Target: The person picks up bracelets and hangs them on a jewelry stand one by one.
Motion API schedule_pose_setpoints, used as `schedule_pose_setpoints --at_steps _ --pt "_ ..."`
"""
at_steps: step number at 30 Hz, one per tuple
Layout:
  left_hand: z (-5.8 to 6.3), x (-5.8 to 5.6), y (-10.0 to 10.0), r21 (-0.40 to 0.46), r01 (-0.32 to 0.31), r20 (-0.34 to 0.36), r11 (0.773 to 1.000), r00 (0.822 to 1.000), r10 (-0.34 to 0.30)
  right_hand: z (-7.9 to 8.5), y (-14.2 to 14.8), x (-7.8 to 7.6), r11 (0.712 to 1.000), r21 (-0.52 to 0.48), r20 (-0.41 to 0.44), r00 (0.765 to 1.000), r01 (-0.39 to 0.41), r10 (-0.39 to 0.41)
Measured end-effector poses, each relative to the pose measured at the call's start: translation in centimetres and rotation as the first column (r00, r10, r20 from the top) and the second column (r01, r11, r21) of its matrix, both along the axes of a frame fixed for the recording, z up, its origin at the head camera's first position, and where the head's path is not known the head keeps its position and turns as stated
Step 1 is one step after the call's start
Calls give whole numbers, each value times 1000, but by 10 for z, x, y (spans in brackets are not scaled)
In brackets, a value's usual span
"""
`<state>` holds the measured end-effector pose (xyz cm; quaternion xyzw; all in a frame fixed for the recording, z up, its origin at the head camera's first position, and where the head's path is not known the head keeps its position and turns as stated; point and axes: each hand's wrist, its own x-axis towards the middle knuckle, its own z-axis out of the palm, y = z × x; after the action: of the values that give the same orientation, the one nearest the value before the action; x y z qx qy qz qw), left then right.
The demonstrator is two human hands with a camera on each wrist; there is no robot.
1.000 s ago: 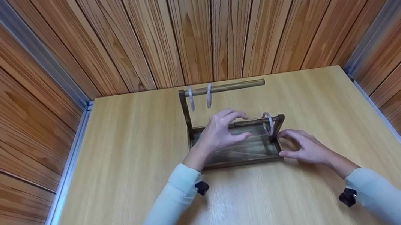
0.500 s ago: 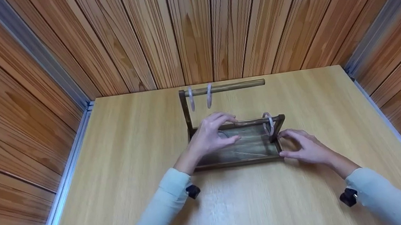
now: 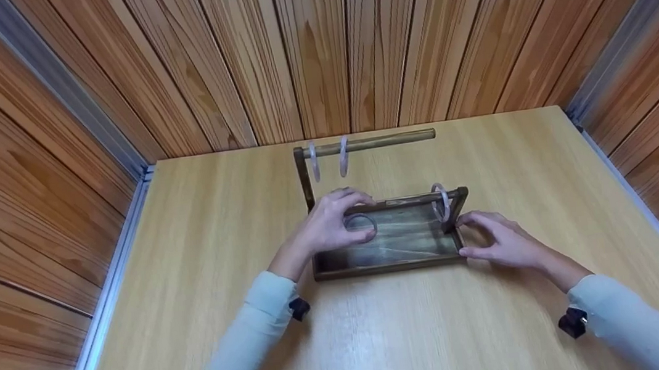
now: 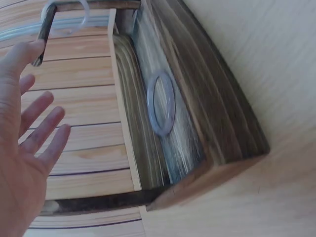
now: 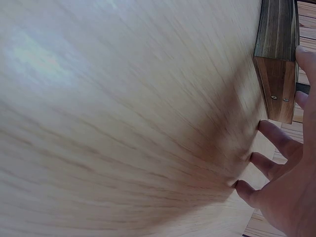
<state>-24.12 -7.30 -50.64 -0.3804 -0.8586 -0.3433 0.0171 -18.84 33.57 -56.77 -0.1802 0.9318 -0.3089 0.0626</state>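
Observation:
A dark wooden stand (image 3: 388, 268) has a shallow tray, a tall post with an upper bar and a low post with a lower bar. Two pale rings hang on the upper bar: one ring (image 3: 314, 162) near the post, another ring (image 3: 343, 157) farther right. A third ring (image 3: 445, 204) hangs at the lower bar's right end. One more ring (image 4: 170, 108) lies flat inside the tray. My left hand (image 3: 323, 228) hovers over the tray's left part, fingers spread, holding nothing. Thumb and forefinger of my right hand (image 3: 500, 242) touch the stand's right end; its other fingertips rest on the table.
The stand sits on a light wooden table (image 3: 396, 338). Wood-plank walls (image 3: 314, 50) rise behind and at both sides, with a metal rail (image 3: 107, 278) along the left edge.
My left hand has moved left over the tray, uncovering the ring lying in it. My right hand stays at the stand's right end. The hanging rings have not moved.

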Motion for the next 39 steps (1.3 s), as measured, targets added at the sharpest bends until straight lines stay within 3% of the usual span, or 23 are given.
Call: schedule_pose_setpoints --at_steps 8,20,25,30,39 --pt "-2 -9 -8 -136 29 198 990 980 -2 1 0 0 1000 0 8 1000 -3 3" --pt "-11 -26 -11 -122 40 360 992 933 7 0 0 -1 1000 4 0 1000 0 0" --pt "-15 -29 -10 -88 34 436 996 900 8 1 -1 -2 1000 4 -2 1000 -7 7" --pt "-20 -32 -9 -85 47 467 995 884 -2 1 0 -1 1000 8 7 1000 -8 8" --pt "-28 -35 -3 -109 82 449 991 893 -24 2 0 -2 1000 12 7 1000 -7 7"
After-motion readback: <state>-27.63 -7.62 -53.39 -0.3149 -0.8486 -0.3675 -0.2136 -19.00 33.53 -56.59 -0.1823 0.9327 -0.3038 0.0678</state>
